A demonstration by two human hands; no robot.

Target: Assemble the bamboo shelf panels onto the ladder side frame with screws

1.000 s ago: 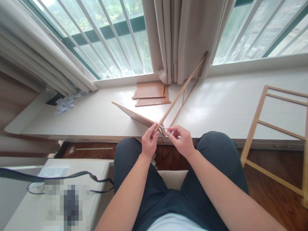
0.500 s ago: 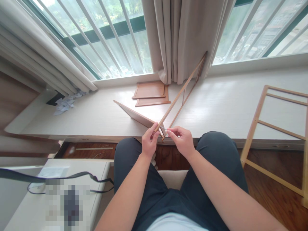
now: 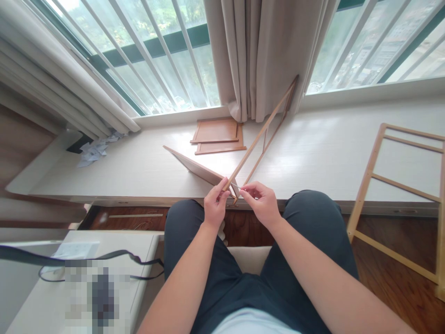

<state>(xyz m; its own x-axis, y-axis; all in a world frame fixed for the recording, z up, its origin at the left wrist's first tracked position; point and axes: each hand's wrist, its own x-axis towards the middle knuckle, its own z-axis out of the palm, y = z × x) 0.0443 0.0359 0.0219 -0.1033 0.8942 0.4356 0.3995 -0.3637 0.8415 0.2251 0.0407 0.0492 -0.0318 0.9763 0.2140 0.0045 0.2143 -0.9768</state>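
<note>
My left hand is closed around the near end of a slim wooden frame, which stands on edge and slants up toward the curtain. A flat wooden panel meets the frame near my left fingers and stretches off to the left. Between finger and thumb, my right hand pinches a thin grey metal rod. The rod's far tip touches or nearly touches the frame's end beside my left fingers. Its exact shape is too small to make out.
Two brown wooden panels lie overlapping on the white window ledge. A ladder-like wooden frame leans at the right. Crumpled paper lies at the left. A white table with a black strap stands at lower left.
Almost nothing differs. My right hand and the metal rod have shifted very slightly; the frame and panel hold the same pose.
</note>
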